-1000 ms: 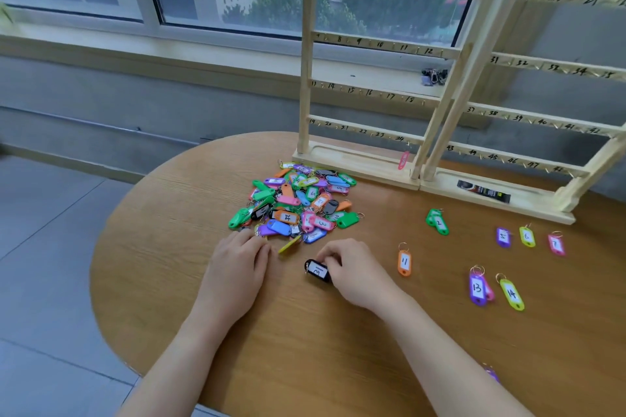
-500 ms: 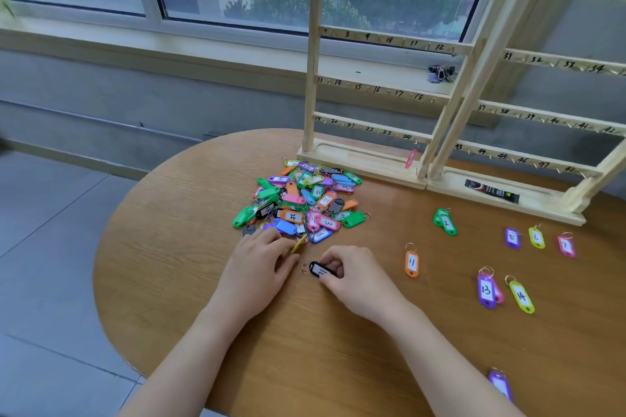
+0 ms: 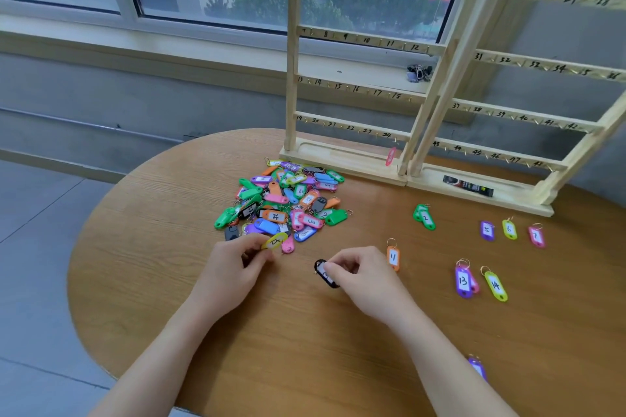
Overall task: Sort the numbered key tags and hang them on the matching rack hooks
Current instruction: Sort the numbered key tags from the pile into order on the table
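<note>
Here we pinch a yellow key tag (image 3: 275, 242) between the fingers (image 3: 262, 245) of our left hand (image 3: 233, 272), at the near edge of the heap of key tags (image 3: 288, 201). The fingers of our right hand (image 3: 364, 278) curl onto a black key tag (image 3: 324, 275) that lies on the wooden surface (image 3: 305, 349), its label half hidden under them, so we cannot read the number.

Just right of that hand lies an orange tag marked 11 (image 3: 393, 257). Farther right, a purple tag marked 13 (image 3: 463, 282) lies over a pink one, with a yellow-green tag marked 14 (image 3: 495, 286) beside it. Beyond these, a green tag marked 2 (image 3: 425, 217) lies alone, and a purple tag (image 3: 487, 230), a yellow-green tag marked 6 (image 3: 509, 229) and a pink tag (image 3: 536, 236) lie in a row, apart from one another. Another purple tag (image 3: 477, 367) peeks out beside our right forearm.

At the far side stand two wooden racks (image 3: 359, 88) side by side, their rails numbered by hand above small hooks. A pink tag (image 3: 390, 156) hangs near the 24 mark of the left rack's lowest rail. A dark sachet (image 3: 468, 185) lies in the base tray of the right rack. On the windowsill behind sits a dark bundle of clips (image 3: 419, 73), too small to make out clearly.
</note>
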`<action>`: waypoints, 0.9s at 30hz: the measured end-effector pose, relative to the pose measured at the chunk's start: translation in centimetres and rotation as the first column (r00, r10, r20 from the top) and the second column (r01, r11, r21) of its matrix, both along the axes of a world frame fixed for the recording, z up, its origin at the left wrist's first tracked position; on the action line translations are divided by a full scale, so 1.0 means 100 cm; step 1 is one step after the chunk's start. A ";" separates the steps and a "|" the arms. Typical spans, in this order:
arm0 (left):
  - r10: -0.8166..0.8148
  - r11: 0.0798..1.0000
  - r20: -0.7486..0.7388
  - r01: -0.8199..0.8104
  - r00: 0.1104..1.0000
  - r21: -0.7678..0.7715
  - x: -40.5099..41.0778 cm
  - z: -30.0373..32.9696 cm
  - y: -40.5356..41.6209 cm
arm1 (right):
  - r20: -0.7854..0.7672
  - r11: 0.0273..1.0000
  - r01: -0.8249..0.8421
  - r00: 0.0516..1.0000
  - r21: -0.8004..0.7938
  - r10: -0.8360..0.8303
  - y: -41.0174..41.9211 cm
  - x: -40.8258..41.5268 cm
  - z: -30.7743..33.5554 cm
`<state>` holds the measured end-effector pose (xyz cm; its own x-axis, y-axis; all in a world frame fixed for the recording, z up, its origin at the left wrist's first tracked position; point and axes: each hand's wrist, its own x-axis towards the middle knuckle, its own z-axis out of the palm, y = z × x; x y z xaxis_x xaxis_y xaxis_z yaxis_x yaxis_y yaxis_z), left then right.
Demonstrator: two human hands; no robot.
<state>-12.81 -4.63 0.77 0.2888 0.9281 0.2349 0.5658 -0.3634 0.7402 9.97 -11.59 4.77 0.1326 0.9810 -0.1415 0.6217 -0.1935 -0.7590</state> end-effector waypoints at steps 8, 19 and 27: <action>-0.013 0.999 0.027 0.014 1.000 -0.032 0.002 0.008 -0.005 | -0.160 0.985 0.170 0.973 0.024 -0.164 -0.033 0.047 0.024; -0.051 0.991 0.157 0.069 0.986 -0.113 0.040 0.015 -0.035 | -0.174 0.957 0.272 0.952 0.104 -0.252 -0.083 0.107 0.035; -0.162 0.924 0.361 0.269 0.918 -0.270 0.087 0.024 -0.064 | -0.135 0.983 0.174 0.977 0.050 -0.166 -0.108 0.100 0.023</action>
